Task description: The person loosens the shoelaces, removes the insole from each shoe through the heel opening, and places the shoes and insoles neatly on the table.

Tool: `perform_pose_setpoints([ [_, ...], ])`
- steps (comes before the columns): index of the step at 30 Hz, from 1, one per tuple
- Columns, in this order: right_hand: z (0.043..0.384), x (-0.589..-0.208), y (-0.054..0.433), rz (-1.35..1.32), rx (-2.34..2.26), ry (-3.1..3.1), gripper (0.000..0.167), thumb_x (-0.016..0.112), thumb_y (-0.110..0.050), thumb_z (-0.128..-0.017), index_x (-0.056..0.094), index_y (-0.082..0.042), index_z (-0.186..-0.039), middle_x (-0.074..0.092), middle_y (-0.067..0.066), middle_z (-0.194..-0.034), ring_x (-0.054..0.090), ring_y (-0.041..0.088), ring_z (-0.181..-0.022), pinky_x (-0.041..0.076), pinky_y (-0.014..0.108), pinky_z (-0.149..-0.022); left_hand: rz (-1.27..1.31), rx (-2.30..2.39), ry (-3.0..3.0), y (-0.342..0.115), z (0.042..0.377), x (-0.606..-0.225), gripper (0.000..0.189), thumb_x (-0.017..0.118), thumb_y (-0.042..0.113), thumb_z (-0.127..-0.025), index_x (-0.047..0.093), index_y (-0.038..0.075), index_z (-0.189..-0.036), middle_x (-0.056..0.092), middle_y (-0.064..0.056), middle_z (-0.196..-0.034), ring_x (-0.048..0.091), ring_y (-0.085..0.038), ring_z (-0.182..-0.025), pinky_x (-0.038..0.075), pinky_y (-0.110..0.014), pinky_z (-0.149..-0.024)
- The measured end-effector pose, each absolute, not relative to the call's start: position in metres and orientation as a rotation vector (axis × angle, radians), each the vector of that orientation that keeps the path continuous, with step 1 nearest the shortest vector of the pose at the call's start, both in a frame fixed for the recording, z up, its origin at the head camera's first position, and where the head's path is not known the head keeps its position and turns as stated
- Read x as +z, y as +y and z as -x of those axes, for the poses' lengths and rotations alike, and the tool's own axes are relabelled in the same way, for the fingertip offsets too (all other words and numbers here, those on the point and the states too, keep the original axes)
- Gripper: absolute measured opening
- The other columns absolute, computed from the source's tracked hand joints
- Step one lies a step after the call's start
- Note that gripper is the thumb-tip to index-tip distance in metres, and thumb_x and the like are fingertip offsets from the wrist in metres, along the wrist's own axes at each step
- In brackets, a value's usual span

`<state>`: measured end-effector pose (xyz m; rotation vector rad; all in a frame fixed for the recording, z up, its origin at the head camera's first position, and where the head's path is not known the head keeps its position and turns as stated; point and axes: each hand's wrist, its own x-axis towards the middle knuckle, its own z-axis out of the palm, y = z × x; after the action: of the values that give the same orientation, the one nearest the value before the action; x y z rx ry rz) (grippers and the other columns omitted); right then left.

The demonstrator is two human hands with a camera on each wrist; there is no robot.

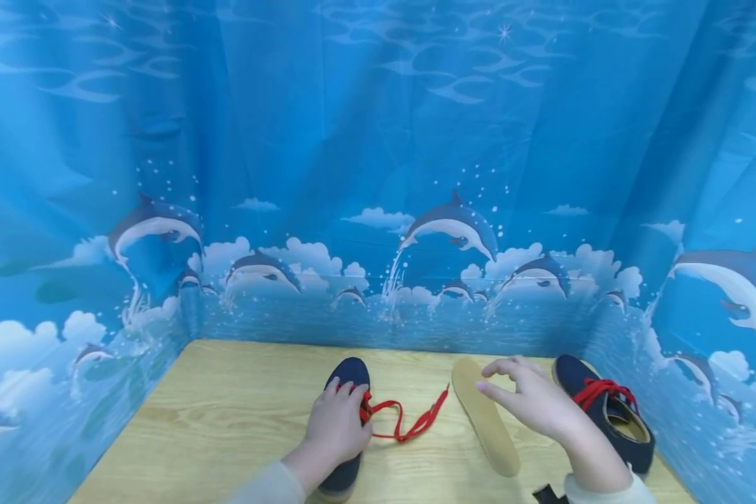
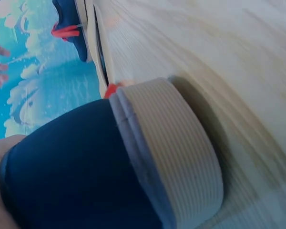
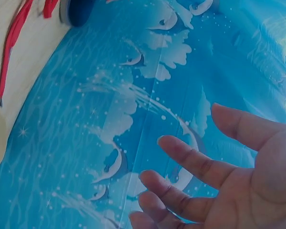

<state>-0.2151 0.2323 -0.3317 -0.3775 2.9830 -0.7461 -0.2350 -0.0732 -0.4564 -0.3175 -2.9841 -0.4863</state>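
Note:
A navy shoe [image 1: 351, 369] lies lengthwise on the table, its heel toward me. My left hand [image 1: 339, 423] grips it from above, fingers over the laced part and thumb along the right side; its opening is mostly hidden. In the left wrist view the shoe's heel [image 2: 76, 162] and ribbed pale sole [image 2: 174, 148] fill the foreground. From the shoe a loose red lace [image 1: 398, 428] trails right. Above a tan insole [image 1: 490, 423] hovers my right hand [image 1: 532, 402], fingers spread and loosely bent. The right wrist view shows nothing in the hand.
At the right edge of the wooden table [image 1: 239, 406] stands a second navy shoe [image 1: 633, 455] with its red lace [image 1: 605, 390] tied. A small black object [image 1: 547, 494] shows beside the right sleeve. A blue dolphin-print curtain [image 1: 365, 140] encloses the back and sides.

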Motion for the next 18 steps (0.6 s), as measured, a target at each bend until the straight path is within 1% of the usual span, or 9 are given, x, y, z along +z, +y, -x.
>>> perform_pose_setpoints([
  [2, 0.216, -0.331, 0.236, 0.369, -0.735, 2.985, 0.05, 0.06, -0.055, -0.095, 0.067, -0.013, -0.122, 0.059, 0.011, -0.124, 0.058, 0.033, -0.107, 0.053, 0.052, -0.079, 0.3, -0.506, -2.977, -0.082, 0.236, -0.457, 0.059, 0.076, 0.034, -0.084, 0.06, 0.012, -0.137, 0.058, -0.017, -0.137, 0.039, -0.047, -0.137, 0.037, -0.061, -0.108],
  [4, 0.217, -0.331, 0.241, 0.361, -0.721, 2.992, 0.05, 0.06, -0.055, -0.096, 0.067, -0.014, -0.123, 0.059, 0.013, -0.126, 0.057, 0.038, -0.112, 0.052, 0.056, -0.082, 0.277, -0.523, -2.971, -0.091, 0.236, -0.457, 0.06, 0.077, 0.033, -0.084, 0.06, 0.011, -0.137, 0.057, -0.018, -0.138, 0.038, -0.047, -0.138, 0.037, -0.062, -0.108],
  [9, 0.216, -0.33, 0.25, 0.33, -0.694, 3.01, 0.05, 0.059, -0.055, -0.096, 0.067, -0.014, -0.122, 0.059, 0.016, -0.13, 0.044, 0.05, -0.126, 0.047, 0.064, -0.087, 0.226, -0.519, -2.966, -0.114, 0.238, -0.457, 0.062, 0.079, 0.032, -0.083, 0.06, 0.01, -0.138, 0.057, -0.019, -0.138, 0.038, -0.047, -0.137, 0.038, -0.064, -0.106],
  [18, 0.216, -0.332, 0.263, 0.258, -0.691, 3.009, 0.055, 0.057, -0.058, -0.096, 0.066, -0.011, -0.123, 0.057, 0.021, -0.134, 0.041, 0.053, -0.127, 0.044, 0.069, -0.089, 0.183, -0.533, -2.977, -0.148, 0.241, -0.456, 0.062, 0.078, 0.03, -0.083, 0.059, 0.007, -0.137, 0.056, -0.021, -0.138, 0.039, -0.049, -0.136, 0.038, -0.065, -0.105],
])
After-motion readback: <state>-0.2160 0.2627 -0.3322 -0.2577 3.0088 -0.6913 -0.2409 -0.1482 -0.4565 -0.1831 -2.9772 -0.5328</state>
